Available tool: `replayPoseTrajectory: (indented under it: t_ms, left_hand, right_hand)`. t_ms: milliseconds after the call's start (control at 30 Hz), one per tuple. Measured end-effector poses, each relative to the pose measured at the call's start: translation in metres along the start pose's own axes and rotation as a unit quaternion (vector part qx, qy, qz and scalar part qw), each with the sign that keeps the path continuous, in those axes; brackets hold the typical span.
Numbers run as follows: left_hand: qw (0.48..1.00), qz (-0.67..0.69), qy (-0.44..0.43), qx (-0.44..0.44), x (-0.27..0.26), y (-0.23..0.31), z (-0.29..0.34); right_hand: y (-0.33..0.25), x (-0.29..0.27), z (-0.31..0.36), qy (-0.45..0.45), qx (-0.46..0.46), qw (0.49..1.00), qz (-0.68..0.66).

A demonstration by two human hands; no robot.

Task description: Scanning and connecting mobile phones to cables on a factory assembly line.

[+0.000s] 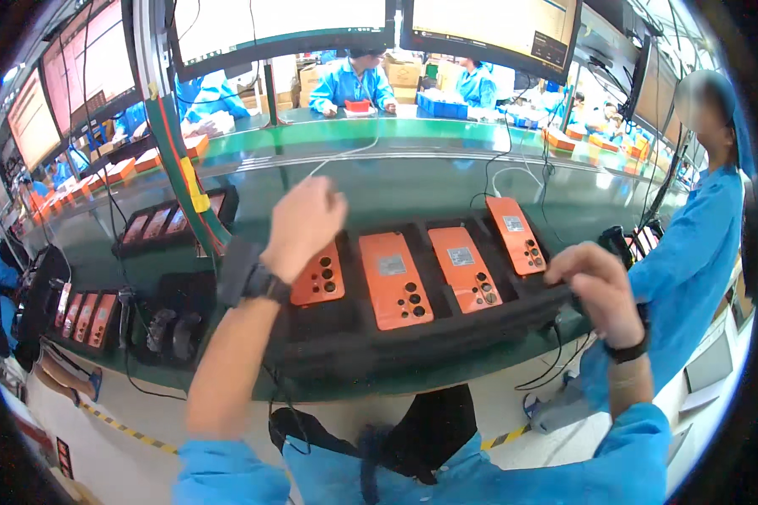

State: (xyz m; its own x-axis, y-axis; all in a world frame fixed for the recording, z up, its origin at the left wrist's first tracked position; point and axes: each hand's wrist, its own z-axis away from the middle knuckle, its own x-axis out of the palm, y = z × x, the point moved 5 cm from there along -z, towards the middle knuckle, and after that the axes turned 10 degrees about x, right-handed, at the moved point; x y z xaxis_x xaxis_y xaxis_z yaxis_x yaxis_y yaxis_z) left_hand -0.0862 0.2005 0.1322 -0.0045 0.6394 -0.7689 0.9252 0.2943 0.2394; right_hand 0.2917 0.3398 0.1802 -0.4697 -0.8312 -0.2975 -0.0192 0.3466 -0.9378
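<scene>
Four orange-red phones lie back up in a black foam tray: the leftmost phone [318, 282], a second phone [387, 290], a third phone [461, 282] and the rightmost phone [510, 227], which is tilted with its top end raised. My left hand [305, 220], slightly blurred, is closed above the leftmost phone and covers its upper part. A white cable [345, 154] runs down into that hand; its end is hidden. My right hand [596, 290] hovers beside the lower corner of the rightmost phone, fingers loosely bent and apart, holding nothing. The black tray [354, 349] sits before me.
Monitors [282, 38] hang above the green bench [379, 181]. A post [177, 160] with cables stands left of the tray. More trays of phones [88, 320] lie further left. A person in blue [691, 227] stands close on my right; others sit across the bench.
</scene>
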Motion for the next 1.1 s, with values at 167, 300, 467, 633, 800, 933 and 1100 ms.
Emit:
replayPoseTrajectory:
  t_ms: [167, 300, 467, 633, 800, 933, 1100]
  left_hand:
    - [0.997, -0.058, 0.023, -0.039, 0.001, -0.053, 0.028]
    - [0.998, 0.041, -0.027, -0.038, 0.026, -0.051, 0.024]
    - [0.998, 0.048, 0.007, -0.048, 0.024, -0.042, 0.030]
    - [0.995, 0.072, 0.035, -0.052, 0.022, -0.043, 0.035]
    - [0.997, 0.067, 0.001, 0.032, 0.019, -0.035, 0.026]
    - [0.999, 0.027, -0.021, 0.042, 0.024, -0.034, 0.031]
    - [0.998, -0.006, -0.050, 0.046, 0.024, -0.028, 0.038]
  right_hand:
    - [-0.010, -0.080, -0.055, 0.022, 0.122, 0.939, 0.320]
    - [0.001, -0.015, -0.173, -0.148, 0.003, 0.864, 0.481]
    - [0.071, 0.178, -0.307, -0.045, -0.040, 0.952, 0.299]
    - [0.113, 0.255, -0.370, -0.089, -0.120, 0.960, 0.237]
    - [0.118, 0.267, -0.371, -0.080, -0.288, 0.857, 0.419]
    - [0.117, 0.273, -0.383, 0.030, -0.197, 0.892, 0.406]
    - [0.092, 0.230, -0.348, 0.199, -0.062, 0.940, 0.269]
